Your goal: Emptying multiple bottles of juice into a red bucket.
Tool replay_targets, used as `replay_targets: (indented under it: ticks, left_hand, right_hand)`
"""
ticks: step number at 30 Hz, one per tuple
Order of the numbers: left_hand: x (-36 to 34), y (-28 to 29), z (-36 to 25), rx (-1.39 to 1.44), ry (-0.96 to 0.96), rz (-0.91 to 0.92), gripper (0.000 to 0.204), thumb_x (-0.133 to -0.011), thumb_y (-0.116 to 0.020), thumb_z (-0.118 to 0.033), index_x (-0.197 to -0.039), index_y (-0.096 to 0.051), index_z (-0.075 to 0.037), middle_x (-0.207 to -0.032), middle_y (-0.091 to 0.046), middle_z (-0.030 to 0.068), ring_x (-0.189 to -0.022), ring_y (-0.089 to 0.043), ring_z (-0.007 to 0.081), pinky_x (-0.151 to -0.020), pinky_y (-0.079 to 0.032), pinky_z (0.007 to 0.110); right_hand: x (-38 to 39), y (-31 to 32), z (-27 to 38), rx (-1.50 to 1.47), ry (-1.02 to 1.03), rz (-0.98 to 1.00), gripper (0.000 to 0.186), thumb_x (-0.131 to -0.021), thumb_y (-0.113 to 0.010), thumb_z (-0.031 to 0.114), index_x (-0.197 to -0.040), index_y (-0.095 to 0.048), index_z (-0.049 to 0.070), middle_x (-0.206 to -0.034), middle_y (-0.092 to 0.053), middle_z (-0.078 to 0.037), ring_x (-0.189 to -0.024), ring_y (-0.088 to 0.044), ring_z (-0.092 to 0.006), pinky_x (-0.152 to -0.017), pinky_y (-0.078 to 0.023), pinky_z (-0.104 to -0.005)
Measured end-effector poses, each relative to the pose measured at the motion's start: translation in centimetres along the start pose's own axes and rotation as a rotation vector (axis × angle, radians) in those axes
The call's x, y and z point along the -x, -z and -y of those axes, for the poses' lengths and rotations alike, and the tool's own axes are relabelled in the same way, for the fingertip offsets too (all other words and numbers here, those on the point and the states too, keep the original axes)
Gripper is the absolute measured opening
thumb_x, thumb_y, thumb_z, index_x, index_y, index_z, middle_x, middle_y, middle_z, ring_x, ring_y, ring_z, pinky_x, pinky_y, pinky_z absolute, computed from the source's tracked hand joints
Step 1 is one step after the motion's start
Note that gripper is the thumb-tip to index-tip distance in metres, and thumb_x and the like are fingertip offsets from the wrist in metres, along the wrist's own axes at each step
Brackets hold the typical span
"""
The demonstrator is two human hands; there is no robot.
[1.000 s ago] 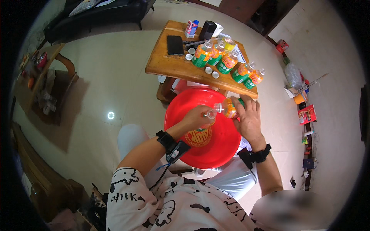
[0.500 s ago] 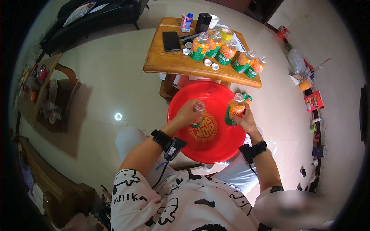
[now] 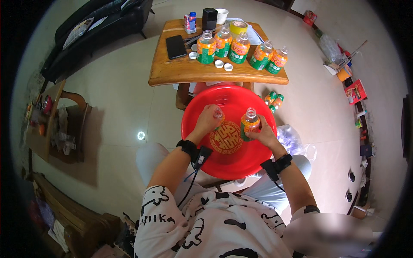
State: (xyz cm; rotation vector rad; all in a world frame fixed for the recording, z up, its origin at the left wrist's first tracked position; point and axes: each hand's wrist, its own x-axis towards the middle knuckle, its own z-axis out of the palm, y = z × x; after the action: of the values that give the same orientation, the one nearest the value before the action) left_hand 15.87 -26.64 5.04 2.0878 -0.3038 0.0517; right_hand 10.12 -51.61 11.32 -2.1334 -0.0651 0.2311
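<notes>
A wide red plastic basin (image 3: 202, 157) with a gold emblem on its bottom stands between my knees. Over its left part, my left hand (image 3: 208, 118) is wrapped round a clear plastic bottle (image 3: 219, 114) whose uncapped neck shows; my fingers hide most of its body. My right hand (image 3: 264, 132) grips an uncapped drink bottle (image 3: 250, 122) with an orange and green label, held upright above the right part of the basin. Whether either bottle touches the basin I cannot tell.
Beyond the basin, a wooden table (image 3: 172, 73) bears several uncapped bottles (image 3: 205, 48), loose white caps (image 3: 219, 64), a phone (image 3: 176, 47), yellow tape (image 3: 238, 27) and a drink carton (image 3: 190, 23). More small bottles (image 3: 274, 99) lie on the floor right of the basin, near a plastic bag (image 3: 289, 138).
My right hand has brought its bottle leftward, from near the basin's right rim to further inside. The left hand has shifted slightly up with its bottle. The whole view has moved a little.
</notes>
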Motion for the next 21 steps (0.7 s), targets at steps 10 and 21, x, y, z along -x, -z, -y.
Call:
replay_targets:
  ticks: [10,21]
  left_hand:
    - [-0.4,0.4,-3.6,0.042,-0.262,-0.097,0.043,-0.078,-0.063,-0.011,-0.120,-0.052,-0.006,-0.118,-0.056,0.0206,-0.109,-0.054,0.0359,-0.100,-0.039,0.042]
    - [3.0,4.0,-6.0,-0.469,-0.026,0.247,0.026,-0.086,-0.059,-0.028,-0.102,-0.064,-0.008,-0.107,-0.060,0.0152,-0.089,-0.062,0.0353,-0.074,-0.052,0.045]
  right_hand:
    - [-1.4,-3.0,-0.9,0.141,0.007,0.069,0.086,-0.067,-0.081,0.019,-0.140,-0.037,0.009,-0.134,-0.047,-0.016,-0.126,-0.045,-0.0258,-0.104,-0.039,-0.0368]
    - [-4.2,-7.1,-6.1,-0.558,-0.325,-0.068,0.060,-0.084,-0.068,0.024,-0.134,-0.041,0.004,-0.130,-0.050,-0.013,-0.120,-0.047,-0.0237,-0.099,-0.040,-0.0362]
